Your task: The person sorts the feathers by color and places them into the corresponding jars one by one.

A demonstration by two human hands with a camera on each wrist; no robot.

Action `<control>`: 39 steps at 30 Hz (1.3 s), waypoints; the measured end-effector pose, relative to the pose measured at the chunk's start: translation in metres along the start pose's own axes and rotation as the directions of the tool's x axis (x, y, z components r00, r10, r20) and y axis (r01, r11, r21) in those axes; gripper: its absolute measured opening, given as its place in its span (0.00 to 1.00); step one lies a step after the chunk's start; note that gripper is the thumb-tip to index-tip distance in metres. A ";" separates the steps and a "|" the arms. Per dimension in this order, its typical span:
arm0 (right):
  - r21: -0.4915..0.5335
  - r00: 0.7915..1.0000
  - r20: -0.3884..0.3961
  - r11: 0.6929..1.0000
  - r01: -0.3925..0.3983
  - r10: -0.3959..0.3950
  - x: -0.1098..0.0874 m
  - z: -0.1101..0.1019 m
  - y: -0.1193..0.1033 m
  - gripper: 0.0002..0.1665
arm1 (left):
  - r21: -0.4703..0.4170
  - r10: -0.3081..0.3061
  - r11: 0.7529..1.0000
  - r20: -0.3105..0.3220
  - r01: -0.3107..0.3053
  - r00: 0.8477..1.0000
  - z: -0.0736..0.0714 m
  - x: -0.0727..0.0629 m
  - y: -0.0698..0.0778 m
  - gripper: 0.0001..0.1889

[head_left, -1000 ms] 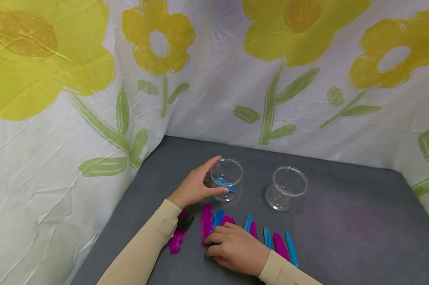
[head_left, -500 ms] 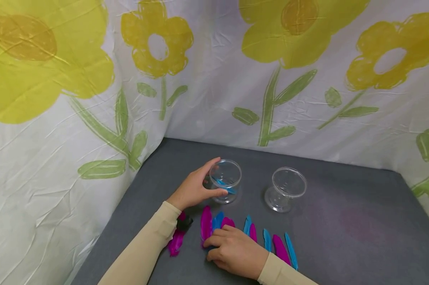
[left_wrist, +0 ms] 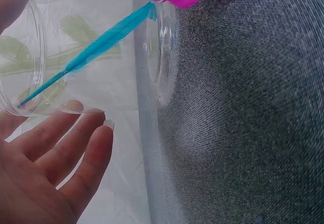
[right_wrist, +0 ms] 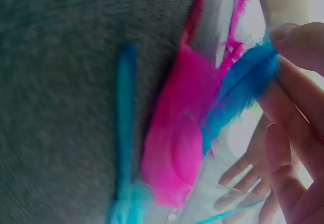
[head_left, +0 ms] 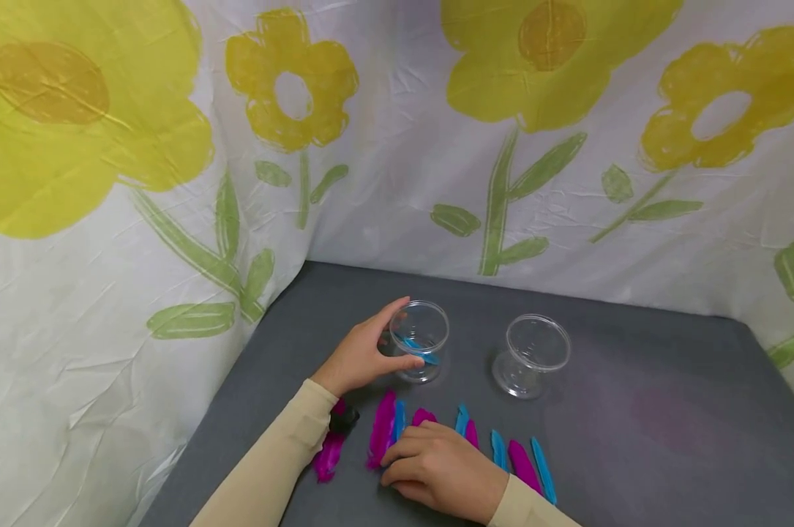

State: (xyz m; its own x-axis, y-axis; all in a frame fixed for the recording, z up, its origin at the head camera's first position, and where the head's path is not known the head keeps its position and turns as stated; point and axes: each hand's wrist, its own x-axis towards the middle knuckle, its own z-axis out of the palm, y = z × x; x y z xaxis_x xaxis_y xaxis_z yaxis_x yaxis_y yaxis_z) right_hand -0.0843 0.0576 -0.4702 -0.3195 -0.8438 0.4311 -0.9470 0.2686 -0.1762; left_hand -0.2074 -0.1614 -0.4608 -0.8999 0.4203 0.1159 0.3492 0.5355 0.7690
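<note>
My left hand (head_left: 360, 355) holds a clear plastic cup (head_left: 419, 329) around its side, thumb at the front and fingers behind. A blue feather (left_wrist: 104, 42) leans inside the cup. My right hand (head_left: 439, 465) pinches the base of another blue feather (right_wrist: 243, 80) between thumb and fingers, low over the table. Just left of that feather in the head view lies a long magenta feather (head_left: 383, 430). A second magenta feather (head_left: 423, 416) shows partly behind my right hand. In the right wrist view a magenta feather (right_wrist: 177, 133) overlaps the pinched one.
A second clear cup (head_left: 531, 355) stands to the right on the grey table (head_left: 620, 454). Blue feathers (head_left: 544, 470) and magenta feathers (head_left: 523, 466) lie in a row beside my right wrist. One more magenta feather (head_left: 328, 457) lies by my left sleeve. Flower-printed cloth (head_left: 383, 183) hangs behind.
The blue feather in my right hand now stands straighter and looks narrower, slightly apart from its neighbours. My left hand keeps its hold on the cup. The head view has tilted slightly.
</note>
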 end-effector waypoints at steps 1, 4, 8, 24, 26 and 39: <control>0.013 1.000 -0.008 1.000 -0.005 0.005 0.000 -0.001 -0.001 0.07 | -0.004 -0.001 1.000 0.000 0.001 1.000 0.001 -0.001 0.000 0.56; 0.034 0.999 -0.022 0.999 -0.030 0.031 -0.002 -0.003 -0.002 0.08 | -0.013 -0.004 1.000 -0.005 0.004 1.000 0.002 -0.003 0.000 0.55; 0.037 0.998 -0.023 0.997 -0.061 0.062 -0.003 -0.006 -0.003 0.10 | -0.014 -0.010 1.000 -0.007 0.010 1.000 0.004 -0.006 -0.001 0.56; -0.005 0.989 -0.125 0.996 -0.085 0.084 -0.008 -0.022 0.006 0.16 | -0.023 0.013 1.000 -0.009 -0.013 1.000 0.011 -0.001 0.000 0.55; -0.004 0.987 -0.135 0.996 -0.084 0.082 -0.007 -0.025 0.007 0.15 | -0.022 0.024 0.999 -0.010 -0.025 1.000 0.010 0.001 0.000 0.55; -0.012 0.980 -0.196 0.999 -0.041 0.038 0.005 -0.039 0.013 0.15 | -0.002 0.008 1.000 -0.008 -0.008 1.000 0.002 0.002 -0.005 0.56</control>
State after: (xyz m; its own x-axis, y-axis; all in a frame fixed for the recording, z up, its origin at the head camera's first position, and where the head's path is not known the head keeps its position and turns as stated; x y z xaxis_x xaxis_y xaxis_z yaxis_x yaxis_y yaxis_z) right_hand -0.0995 0.0745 -0.4356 -0.3553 -0.7254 0.5896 -0.9335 0.3083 -0.1832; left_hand -0.2105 -0.1618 -0.4655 -0.8993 0.4186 0.1266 0.3554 0.5306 0.7695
